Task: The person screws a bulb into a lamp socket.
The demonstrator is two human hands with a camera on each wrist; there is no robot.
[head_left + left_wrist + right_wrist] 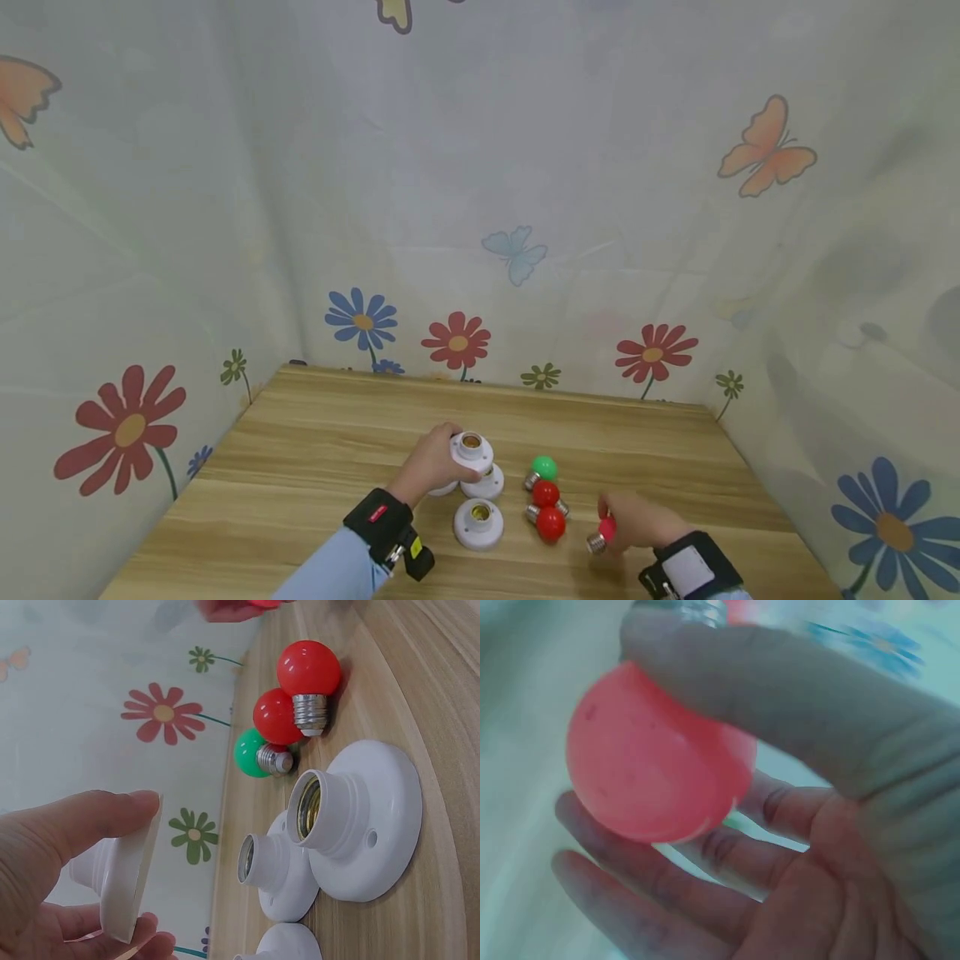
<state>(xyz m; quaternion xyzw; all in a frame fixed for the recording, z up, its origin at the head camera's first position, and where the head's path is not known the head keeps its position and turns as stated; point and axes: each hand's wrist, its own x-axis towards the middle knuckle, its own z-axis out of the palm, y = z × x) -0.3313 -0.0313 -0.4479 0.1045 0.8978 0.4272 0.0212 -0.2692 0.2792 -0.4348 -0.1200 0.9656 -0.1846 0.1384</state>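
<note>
My left hand [426, 468] grips a white lamp socket [469, 457] by its round base, thumb on one side and fingers on the other. In the left wrist view this socket [124, 881] is tilted and held above the table. Below it, two white sockets [486, 485] [444, 488] stand close together, and another socket [480, 533] sits nearer to me, opening upward. To the right, my right hand [639, 518] pinches a red bulb [607, 527], its metal screw end pointing down-left. The right wrist view shows the bulb [656, 761] between thumb and fingers.
Between the hands, a green bulb [544, 467] and two red bulbs [546, 494] [551, 525] lie in a short row on the wooden table [337, 433]. A cloth [420, 208] printed with flowers and butterflies hangs behind the table and along both sides.
</note>
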